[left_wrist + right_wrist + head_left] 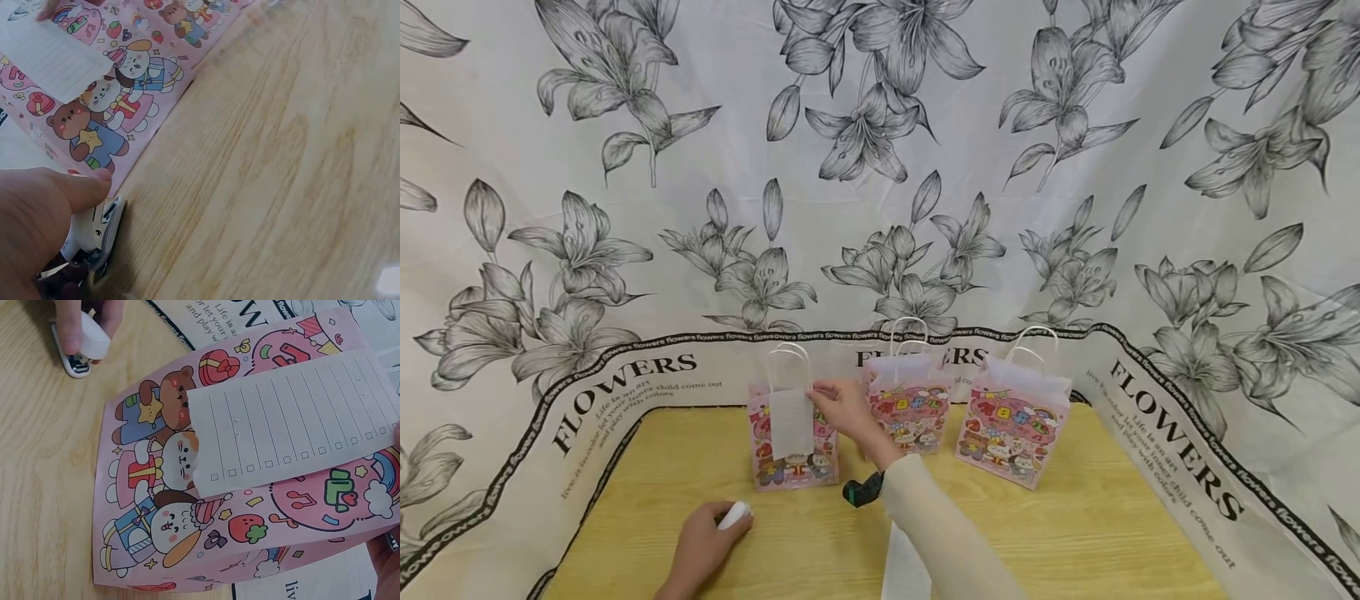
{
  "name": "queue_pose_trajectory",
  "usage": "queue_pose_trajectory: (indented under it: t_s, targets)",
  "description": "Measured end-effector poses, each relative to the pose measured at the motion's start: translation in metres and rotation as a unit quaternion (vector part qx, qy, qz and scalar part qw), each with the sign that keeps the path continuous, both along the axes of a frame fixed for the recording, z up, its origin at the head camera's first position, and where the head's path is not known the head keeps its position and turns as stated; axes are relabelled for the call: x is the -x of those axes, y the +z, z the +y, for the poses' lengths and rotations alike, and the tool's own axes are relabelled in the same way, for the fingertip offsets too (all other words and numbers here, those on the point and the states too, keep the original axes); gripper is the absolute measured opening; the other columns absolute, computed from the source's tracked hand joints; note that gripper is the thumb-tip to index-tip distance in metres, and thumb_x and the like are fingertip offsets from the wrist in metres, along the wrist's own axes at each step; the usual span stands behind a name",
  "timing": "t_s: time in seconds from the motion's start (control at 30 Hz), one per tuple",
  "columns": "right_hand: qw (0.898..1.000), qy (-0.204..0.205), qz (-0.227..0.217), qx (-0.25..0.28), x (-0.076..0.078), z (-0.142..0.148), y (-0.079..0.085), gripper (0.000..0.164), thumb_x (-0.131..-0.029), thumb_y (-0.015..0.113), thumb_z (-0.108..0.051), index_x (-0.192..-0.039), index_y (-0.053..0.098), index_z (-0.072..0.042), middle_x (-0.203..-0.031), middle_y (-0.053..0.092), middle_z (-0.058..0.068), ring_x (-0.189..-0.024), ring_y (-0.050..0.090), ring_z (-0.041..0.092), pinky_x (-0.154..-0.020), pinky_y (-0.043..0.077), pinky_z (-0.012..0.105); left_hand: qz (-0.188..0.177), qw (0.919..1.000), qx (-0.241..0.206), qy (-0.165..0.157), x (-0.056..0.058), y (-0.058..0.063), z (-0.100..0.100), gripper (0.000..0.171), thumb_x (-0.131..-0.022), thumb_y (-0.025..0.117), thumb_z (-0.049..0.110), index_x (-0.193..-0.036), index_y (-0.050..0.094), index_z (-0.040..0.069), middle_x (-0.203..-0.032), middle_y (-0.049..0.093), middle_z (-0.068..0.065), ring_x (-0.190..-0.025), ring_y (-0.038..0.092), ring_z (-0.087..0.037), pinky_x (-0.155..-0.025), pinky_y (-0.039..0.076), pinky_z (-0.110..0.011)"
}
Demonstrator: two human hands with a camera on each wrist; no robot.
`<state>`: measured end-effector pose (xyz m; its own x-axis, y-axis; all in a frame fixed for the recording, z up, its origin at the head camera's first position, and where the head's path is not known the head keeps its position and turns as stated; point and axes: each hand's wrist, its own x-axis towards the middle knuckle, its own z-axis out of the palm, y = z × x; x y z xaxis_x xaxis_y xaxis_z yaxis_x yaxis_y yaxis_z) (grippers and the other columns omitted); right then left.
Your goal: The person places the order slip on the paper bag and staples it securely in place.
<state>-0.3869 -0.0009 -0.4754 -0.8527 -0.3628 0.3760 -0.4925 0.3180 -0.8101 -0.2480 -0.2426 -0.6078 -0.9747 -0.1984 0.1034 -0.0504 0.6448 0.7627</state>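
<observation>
My right hand [844, 407] pinches the right edge of a lined paper slip [792, 425] with small checkboxes. It lies against the front of the leftmost pink gift bag [760, 471], below its white handles. In the right wrist view the slip [287, 425] covers part of the cartoon print, and its lower end is ragged. My left hand [700, 537] grips a small white stapler [735, 514] on the table, in front of that bag and to its left. Thumb and fingers stand around the stapler [94, 231] in the left wrist view, close to the bag's bottom corner.
Two more pink gift bags, a middle one [917, 408] and a right one [1013, 425], stand upright at the back of the wooden table [805, 558]. A white paper strip [904, 567] lies near the front, partly under the right forearm. Flower-printed cloth [880, 275] hangs behind.
</observation>
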Motion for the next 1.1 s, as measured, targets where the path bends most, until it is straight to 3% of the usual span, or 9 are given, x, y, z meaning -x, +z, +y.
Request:
queue_pose_trajectory:
  t_s: [0.23, 0.33, 0.5, 0.6, 0.7, 0.77, 0.87, 1.03, 1.1]
  targets:
    - [1.0, -0.002, -0.007, -0.007, 0.001, 0.005, 0.0, 0.028, -0.097, 0.062, -0.025, -0.114, 0.072, -0.004, -0.111, 0.07, 0.009, -0.101, 0.067, 0.019, -0.079, 0.054, 0.029, 0.008, 0.9991, -0.033, -0.024, -0.005, 0.01, 0.002, 0.04, -0.087, 0.075, 0.029, -0.11, 0.064, -0.002, -0.098, 0.065, -0.01, -0.081, 0.056, -0.018, -0.069, 0.046, -0.033]
    - [1.0, -0.007, -0.012, -0.008, 0.0, 0.005, 0.0, 0.028, -0.097, 0.063, -0.025, -0.114, 0.072, -0.005, -0.11, 0.07, 0.008, -0.101, 0.067, 0.018, -0.078, 0.054, 0.029, 0.011, 0.9974, -0.056, -0.043, -0.008, 0.019, 0.003, 0.035, -0.094, 0.067, 0.027, -0.116, 0.058, 0.001, -0.101, 0.064, -0.012, -0.081, 0.056, -0.019, -0.069, 0.046, -0.034]
    - [1.0, 0.0, -0.009, -0.004, 0.001, 0.003, 0.002, 0.028, -0.097, 0.062, -0.025, -0.114, 0.072, -0.004, -0.111, 0.07, 0.008, -0.101, 0.067, 0.019, -0.079, 0.054, 0.03, 0.014, 0.9957, -0.08, -0.045, -0.006, 0.037, 0.004, 0.031, -0.103, 0.051, 0.028, -0.121, 0.049, 0.003, -0.099, 0.06, -0.013, -0.083, 0.056, -0.02, -0.069, 0.046, -0.033]
    - [1.0, 0.001, -0.014, -0.007, 0.002, 0.002, 0.003, 0.03, -0.097, 0.062, -0.025, -0.115, 0.071, -0.002, -0.112, 0.07, 0.008, -0.101, 0.066, 0.018, -0.079, 0.054, 0.029, 0.046, 0.9906, -0.113, -0.062, -0.004, 0.05, 0.006, 0.028, -0.107, 0.04, 0.024, -0.116, 0.046, -0.001, -0.09, 0.055, -0.012, -0.076, 0.052, -0.018, -0.063, 0.045, -0.029]
    - [1.0, 0.001, -0.015, -0.004, 0.002, 0.001, 0.002, 0.031, -0.097, 0.062, -0.025, -0.116, 0.07, -0.001, -0.112, 0.069, 0.009, -0.101, 0.067, 0.02, -0.078, 0.054, 0.029, 0.074, 0.9824, -0.147, -0.088, -0.003, 0.065, 0.009, 0.029, -0.108, 0.034, 0.02, -0.116, 0.043, -0.007, -0.095, 0.055, -0.014, -0.076, 0.051, -0.016, -0.064, 0.046, -0.027]
    - [1.0, 0.005, -0.012, -0.004, 0.002, 0.001, 0.001, 0.032, -0.097, 0.062, -0.025, -0.116, 0.07, 0.0, -0.112, 0.069, 0.011, -0.101, 0.067, 0.021, -0.079, 0.054, 0.029, 0.077, 0.9784, -0.167, -0.094, -0.003, 0.075, 0.01, 0.028, -0.107, 0.039, 0.017, -0.118, 0.041, -0.008, -0.102, 0.056, -0.017, -0.08, 0.052, -0.016, -0.067, 0.048, -0.028]
    - [1.0, 0.007, -0.006, -0.007, 0.001, 0.0, 0.0, 0.032, -0.097, 0.063, -0.025, -0.115, 0.07, 0.0, -0.113, 0.069, 0.011, -0.102, 0.067, 0.021, -0.079, 0.054, 0.029, 0.058, 0.9796, -0.178, -0.072, -0.001, 0.09, 0.012, 0.038, -0.101, 0.055, 0.021, -0.123, 0.041, -0.007, -0.112, 0.059, -0.022, -0.084, 0.056, -0.015, -0.068, 0.049, -0.026]
    - [1.0, -0.001, 0.009, -0.013, 0.004, 0.002, 0.0, 0.029, -0.097, 0.063, -0.023, -0.113, 0.071, -0.001, -0.111, 0.07, 0.011, -0.1, 0.067, 0.02, -0.079, 0.054, 0.028, 0.054, 0.9814, -0.178, -0.047, 0.009, 0.108, 0.015, 0.055, -0.088, 0.075, 0.023, -0.125, 0.044, -0.003, -0.108, 0.062, -0.022, -0.079, 0.06, -0.019, -0.06, 0.049, -0.026]
    - [1.0, 0.002, 0.01, -0.01, 0.005, 0.0, -0.001, 0.028, -0.097, 0.063, -0.023, -0.113, 0.072, -0.002, -0.11, 0.07, 0.01, -0.099, 0.068, 0.019, -0.079, 0.054, 0.028, 0.063, 0.9767, -0.2, -0.044, 0.012, 0.116, 0.015, 0.057, -0.083, 0.08, 0.018, -0.123, 0.045, -0.003, -0.107, 0.062, -0.022, -0.081, 0.061, -0.021, -0.063, 0.052, -0.027]
